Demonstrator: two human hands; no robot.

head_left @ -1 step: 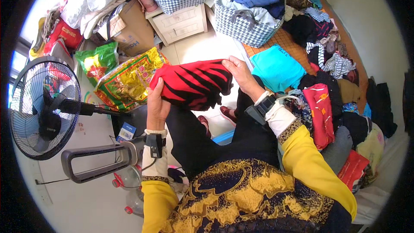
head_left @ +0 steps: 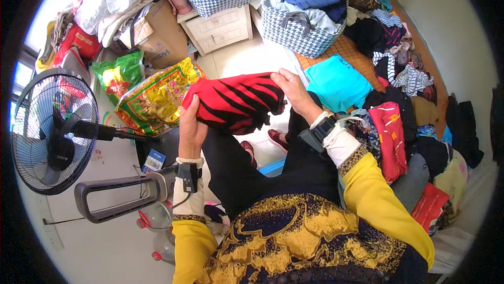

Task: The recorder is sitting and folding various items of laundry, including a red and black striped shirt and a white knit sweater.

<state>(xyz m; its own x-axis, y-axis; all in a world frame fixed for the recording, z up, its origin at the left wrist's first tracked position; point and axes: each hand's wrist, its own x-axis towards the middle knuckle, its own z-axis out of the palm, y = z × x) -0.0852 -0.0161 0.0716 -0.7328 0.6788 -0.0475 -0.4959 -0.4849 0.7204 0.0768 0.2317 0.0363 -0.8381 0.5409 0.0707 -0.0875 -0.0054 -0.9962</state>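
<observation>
Stretched between my two hands is a red cloth with black zebra-like stripes [head_left: 239, 100], held above my lap; what kind of garment it is I cannot tell. My left hand [head_left: 192, 126] grips its left end, thumb on top. At its upper right corner, my right hand [head_left: 295, 90] pinches the edge between thumb and fingers. The lower right edge hangs loose and looks crumpled or ruffled. Just right of my right hand lies a bright turquoise folded cloth [head_left: 338, 81]. Beyond my left hand are a shiny gold and red plastic bag [head_left: 163, 97] and a green bag [head_left: 119, 74].
A standing fan [head_left: 55, 131] and a grey loop-shaped appliance [head_left: 118, 197] stand at the left. Farther off are a cardboard box [head_left: 163, 34], a small drawer cabinet [head_left: 220, 34] and a houndstooth basket [head_left: 302, 34] full of clothes. Piled clothes, including a red garment [head_left: 387, 139], line the right.
</observation>
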